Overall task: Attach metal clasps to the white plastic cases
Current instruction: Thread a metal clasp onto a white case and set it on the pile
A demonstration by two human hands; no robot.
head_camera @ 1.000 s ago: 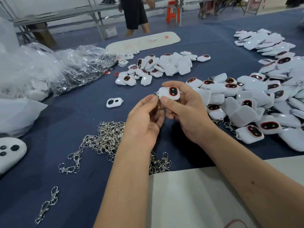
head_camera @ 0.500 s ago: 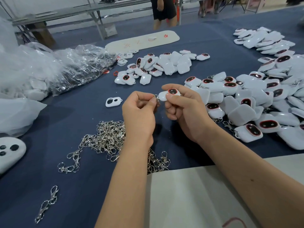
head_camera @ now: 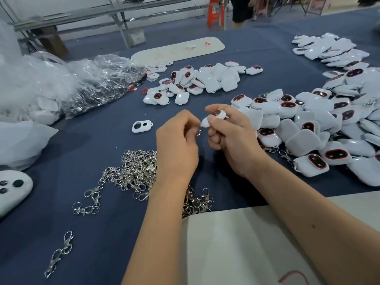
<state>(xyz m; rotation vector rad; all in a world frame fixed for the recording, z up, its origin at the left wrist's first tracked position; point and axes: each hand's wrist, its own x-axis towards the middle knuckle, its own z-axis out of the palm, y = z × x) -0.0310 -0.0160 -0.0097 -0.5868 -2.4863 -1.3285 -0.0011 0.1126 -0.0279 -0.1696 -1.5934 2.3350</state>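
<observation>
My right hand (head_camera: 230, 138) grips a small white plastic case (head_camera: 212, 118) with a dark red-rimmed window, held above the blue table. My left hand (head_camera: 176, 145) pinches a metal clasp (head_camera: 198, 131) at the case's left end; only its ring shows below my fingertips. A heap of loose metal clasps (head_camera: 135, 171) lies under and left of my left wrist. Piles of white cases lie to the right (head_camera: 320, 128) and at the middle back (head_camera: 205, 79).
A loose white case frame (head_camera: 142, 126) lies left of my hands. Clear plastic bags (head_camera: 67, 85) fill the left side. A white remote-like shell (head_camera: 12, 188) sits at the left edge. A pale board (head_camera: 236, 243) covers the near table. A person stands far back.
My right hand has tilted the case, so less of its face shows. My left hand has curled tighter at the case's end. The person at the back walked right.
</observation>
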